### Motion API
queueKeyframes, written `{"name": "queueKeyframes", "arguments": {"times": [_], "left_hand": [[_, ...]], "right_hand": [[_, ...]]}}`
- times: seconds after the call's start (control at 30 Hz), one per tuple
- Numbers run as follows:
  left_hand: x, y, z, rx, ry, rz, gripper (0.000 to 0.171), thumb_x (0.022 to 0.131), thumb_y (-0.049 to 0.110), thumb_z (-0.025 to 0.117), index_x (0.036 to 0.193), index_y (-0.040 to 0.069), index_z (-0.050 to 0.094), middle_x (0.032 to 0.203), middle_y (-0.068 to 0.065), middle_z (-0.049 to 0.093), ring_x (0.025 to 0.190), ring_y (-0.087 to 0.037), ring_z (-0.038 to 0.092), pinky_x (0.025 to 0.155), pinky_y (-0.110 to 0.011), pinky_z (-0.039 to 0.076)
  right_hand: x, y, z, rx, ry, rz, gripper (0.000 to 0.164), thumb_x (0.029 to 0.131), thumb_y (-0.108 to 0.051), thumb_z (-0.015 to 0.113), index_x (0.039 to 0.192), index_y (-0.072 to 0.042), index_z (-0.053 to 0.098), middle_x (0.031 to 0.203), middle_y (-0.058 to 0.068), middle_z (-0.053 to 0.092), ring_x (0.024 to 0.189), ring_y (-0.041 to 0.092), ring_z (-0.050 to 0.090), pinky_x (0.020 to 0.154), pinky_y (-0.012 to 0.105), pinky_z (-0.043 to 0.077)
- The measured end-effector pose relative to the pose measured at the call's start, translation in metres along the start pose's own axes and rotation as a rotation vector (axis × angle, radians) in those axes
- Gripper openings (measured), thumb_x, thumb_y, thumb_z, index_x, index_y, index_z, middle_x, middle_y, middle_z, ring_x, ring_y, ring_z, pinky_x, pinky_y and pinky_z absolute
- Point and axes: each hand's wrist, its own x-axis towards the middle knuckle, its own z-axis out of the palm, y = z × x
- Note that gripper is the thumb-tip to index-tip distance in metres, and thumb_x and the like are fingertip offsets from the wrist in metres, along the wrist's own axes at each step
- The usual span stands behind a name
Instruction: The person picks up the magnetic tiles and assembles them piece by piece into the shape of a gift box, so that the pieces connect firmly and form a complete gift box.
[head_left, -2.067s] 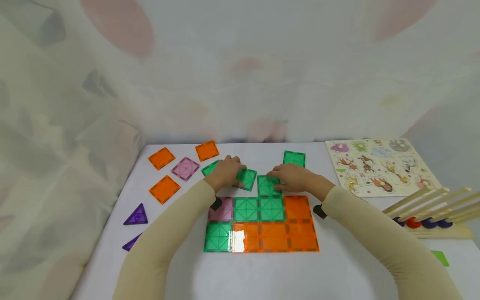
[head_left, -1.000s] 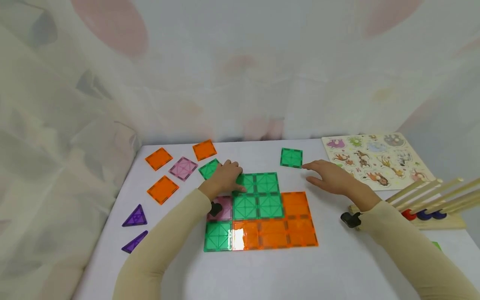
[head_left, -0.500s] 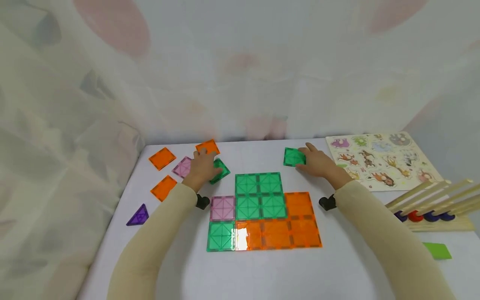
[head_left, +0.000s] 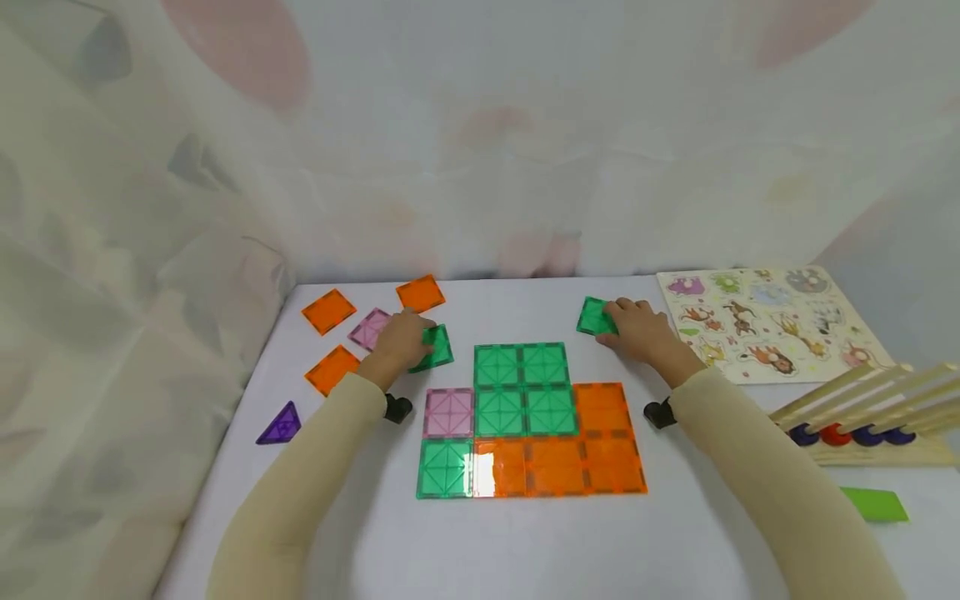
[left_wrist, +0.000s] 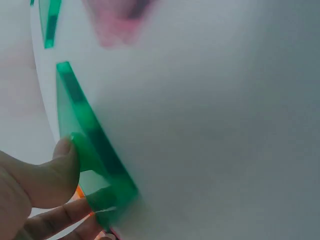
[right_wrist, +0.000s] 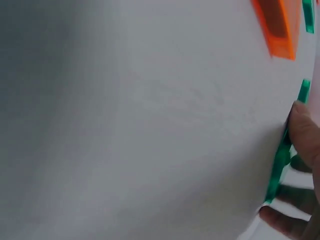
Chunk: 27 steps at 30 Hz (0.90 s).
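L hand (head_left: 402, 340), L of ctr in the head view, pinches a green tile (head_left: 435, 350); in the L wrist view its thumb is on one face, fingers (left_wrist: 57, 219) on the other side, so clamped on it. R hand (head_left: 643, 332), R of ctr in the head view, likewise pinches a 2nd green tile (head_left: 594, 317), thumb vs. fingers (right_wrist: 282, 222) at the R edge of the R wrist view. Whether either held tile touches the surface (head_left: 480, 550), can't tell.

Btwn & below the hands, mid-frame, a flat tile block (head_left: 522, 408) w/ edges touching: btm row green then orange; above it pink, 2 green, orange; top, 2 more green over the middle.

Loose in the L half: orange tiles (head_left: 328, 312), a pink tile (head_left: 370, 330) just beside L hand, & a purple triangle (head_left: 281, 425) lower down.

Upper R: puzzle board (head_left: 813, 367) w/ animal pics, incl. a lion. R edge: wooden peg rack (head_left: 862, 454) w/ blue & red discs, pegs leaning twd upper R; below it a lime-green pc. (head_left: 876, 505). Both sleeves (head_left: 300, 492) cream, long.
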Motion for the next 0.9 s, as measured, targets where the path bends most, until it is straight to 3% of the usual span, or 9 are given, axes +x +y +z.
{"name": "queueKeyframes", "arguments": {"times": [0.17, 0.27, 0.37, 0.53, 0.67, 0.77, 0.9], "left_hand": [[-0.02, -0.017, 0.002, -0.017, 0.018, 0.021, 0.043, 0.091, 0.01, 0.064, 0.132, 0.004, 0.057, 0.134, -0.023, 0.052, 0.117, -0.037, 0.053, 0.099, -0.048, 0.048], [-0.028, -0.018, 0.007, 0.031, -0.007, 0.074, 0.05, 0.089, 0.019, 0.068, 0.134, 0.002, 0.055, 0.143, -0.024, 0.045, 0.13, -0.041, 0.045, 0.105, -0.054, 0.04], [-0.028, -0.012, 0.011, 0.062, -0.035, 0.115, 0.063, 0.087, 0.03, 0.071, 0.139, 0.002, 0.049, 0.15, -0.023, 0.037, 0.136, -0.042, 0.037, 0.109, -0.056, 0.035], [-0.02, -0.008, 0.016, 0.062, -0.06, 0.118, 0.07, 0.086, 0.03, 0.072, 0.143, 0.002, 0.042, 0.148, -0.02, 0.041, 0.135, -0.038, 0.039, 0.111, -0.052, 0.034], [-0.023, -0.014, 0.012, 0.067, -0.072, 0.136, 0.07, 0.088, 0.031, 0.07, 0.144, 0.0, 0.041, 0.145, -0.023, 0.042, 0.133, -0.04, 0.039, 0.11, -0.053, 0.036], [-0.03, -0.019, 0.01, 0.072, -0.071, 0.161, 0.07, 0.089, 0.036, 0.067, 0.143, 0.0, 0.041, 0.144, -0.025, 0.041, 0.132, -0.042, 0.039, 0.109, -0.054, 0.036], [-0.045, -0.025, 0.008, 0.075, -0.045, 0.169, 0.07, 0.088, 0.039, 0.068, 0.14, -0.001, 0.045, 0.14, -0.026, 0.044, 0.129, -0.043, 0.041, 0.106, -0.055, 0.039]], "right_hand": [[-0.023, -0.003, 0.001, -0.084, 0.02, 0.077, 0.066, 0.096, -0.041, 0.054, 0.141, 0.004, 0.036, 0.123, 0.035, 0.051, 0.105, 0.05, 0.052, 0.087, 0.062, 0.047], [-0.041, -0.003, -0.002, -0.069, 0.021, 0.136, 0.07, 0.095, -0.042, 0.055, 0.141, 0.005, 0.033, 0.107, 0.035, 0.057, 0.088, 0.045, 0.058, 0.069, 0.054, 0.053], [-0.063, -0.005, -0.006, -0.057, 0.031, 0.15, 0.074, 0.093, -0.044, 0.058, 0.141, 0.005, 0.032, 0.096, 0.031, 0.06, 0.076, 0.039, 0.059, 0.053, 0.046, 0.051], [-0.119, -0.014, -0.006, -0.095, 0.153, 0.081, 0.072, 0.087, -0.043, 0.067, 0.134, 0.004, 0.041, 0.084, 0.026, 0.06, 0.068, 0.037, 0.057, 0.045, 0.041, 0.047], [-0.177, -0.018, 0.007, -0.107, 0.216, 0.132, 0.068, 0.083, -0.043, 0.072, 0.128, 0.003, 0.049, 0.09, 0.031, 0.061, 0.073, 0.04, 0.058, 0.048, 0.046, 0.049], [-0.221, -0.015, 0.025, -0.074, 0.174, 0.208, 0.07, 0.08, -0.047, 0.073, 0.126, 0.001, 0.053, 0.096, 0.033, 0.061, 0.077, 0.042, 0.058, 0.05, 0.048, 0.049], [-0.262, -0.004, 0.052, -0.04, -0.011, 0.265, 0.083, 0.079, -0.067, 0.062, 0.131, -0.002, 0.052, 0.102, 0.029, 0.061, 0.085, 0.042, 0.06, 0.059, 0.052, 0.051]]}}
